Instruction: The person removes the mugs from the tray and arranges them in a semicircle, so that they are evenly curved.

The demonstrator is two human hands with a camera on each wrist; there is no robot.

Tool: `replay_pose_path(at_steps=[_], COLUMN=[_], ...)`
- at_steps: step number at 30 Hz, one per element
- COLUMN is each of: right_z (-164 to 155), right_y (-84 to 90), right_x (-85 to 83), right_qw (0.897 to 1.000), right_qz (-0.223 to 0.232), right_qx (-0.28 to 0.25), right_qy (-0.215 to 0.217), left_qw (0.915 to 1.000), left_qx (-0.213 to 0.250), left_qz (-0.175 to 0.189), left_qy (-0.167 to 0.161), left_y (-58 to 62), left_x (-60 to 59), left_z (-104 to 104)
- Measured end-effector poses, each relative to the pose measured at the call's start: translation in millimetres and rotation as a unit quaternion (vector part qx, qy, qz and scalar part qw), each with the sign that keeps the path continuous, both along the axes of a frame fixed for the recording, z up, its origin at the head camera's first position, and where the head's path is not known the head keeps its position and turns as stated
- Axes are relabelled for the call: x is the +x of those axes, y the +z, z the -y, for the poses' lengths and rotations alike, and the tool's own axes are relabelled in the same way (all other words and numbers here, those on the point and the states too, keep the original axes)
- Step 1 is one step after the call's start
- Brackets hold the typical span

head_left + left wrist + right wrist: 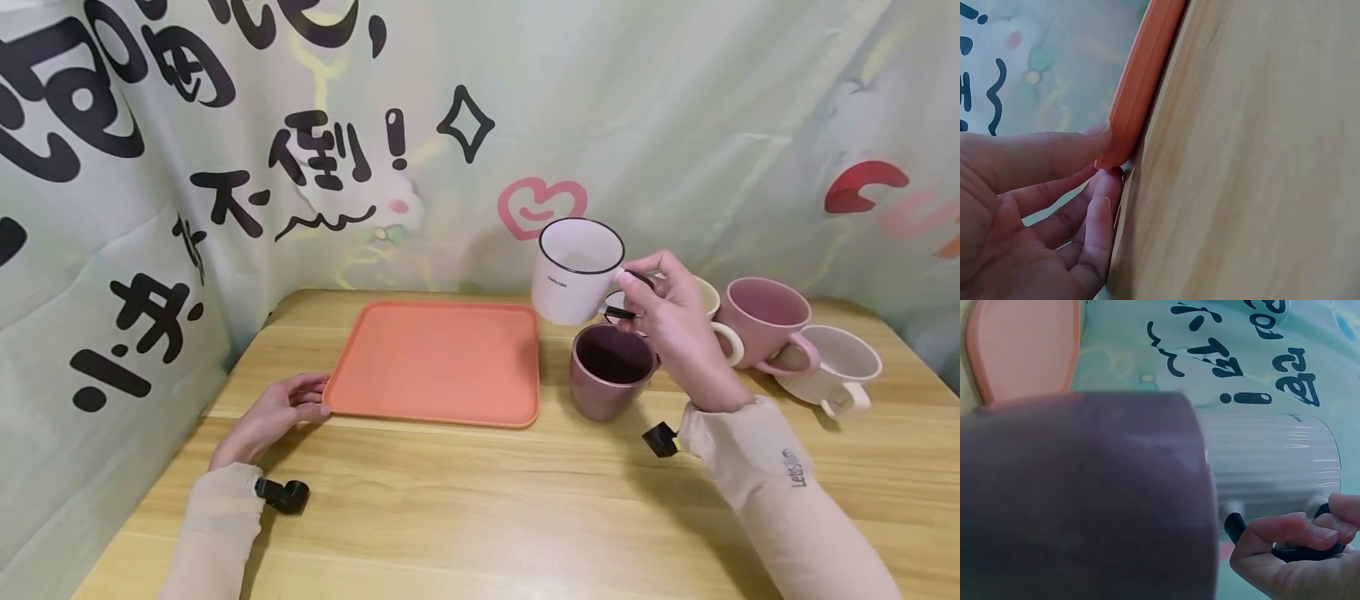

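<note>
Right hand [675,321] grips black-rimmed white mug [573,271]; left hand [273,412], relaxed, touches orange tray [435,362].

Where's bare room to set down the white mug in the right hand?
The orange tray is bare inside; the left hand touches its near-left corner. The table in front of the tray, between the forearms, is also bare. Right of the tray is crowded: purple mug, pink mug, cream mug. The right hand holds the white mug above them.
</note>
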State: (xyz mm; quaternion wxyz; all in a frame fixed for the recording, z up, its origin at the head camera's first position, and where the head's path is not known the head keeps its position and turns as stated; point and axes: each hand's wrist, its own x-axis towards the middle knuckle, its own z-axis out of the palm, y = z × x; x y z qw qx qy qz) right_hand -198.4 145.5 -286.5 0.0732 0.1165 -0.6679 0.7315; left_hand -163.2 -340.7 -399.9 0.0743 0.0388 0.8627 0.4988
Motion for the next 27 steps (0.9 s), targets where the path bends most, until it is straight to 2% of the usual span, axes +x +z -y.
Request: replay_pose_path(at_steps=[11,21,27], right_z=[-23.2,-43.1,-52.4], right_y=[-3.4,-8.2,-10.7], right_x=[8.2,15.8,20.8], right_qw=[0.999,0.999,0.998], right_qz=[-0.029,-0.033,-0.034], right_qx=[-0.012,-0.041,-0.037], right_qy=[-0.01,-0.007,-0.024], left_qw=[1.0,1.0,1.0], left_qx=[0.001,-0.006,-0.007], left_qz=[-0.003,0.002,0.003], left_qy=[0.0,0.001,0.003], left_y=[0.4,1.0,1.6], left_x=[0.1,0.0,-0.3], left_z=[-0.3,-1.3,-1.6])
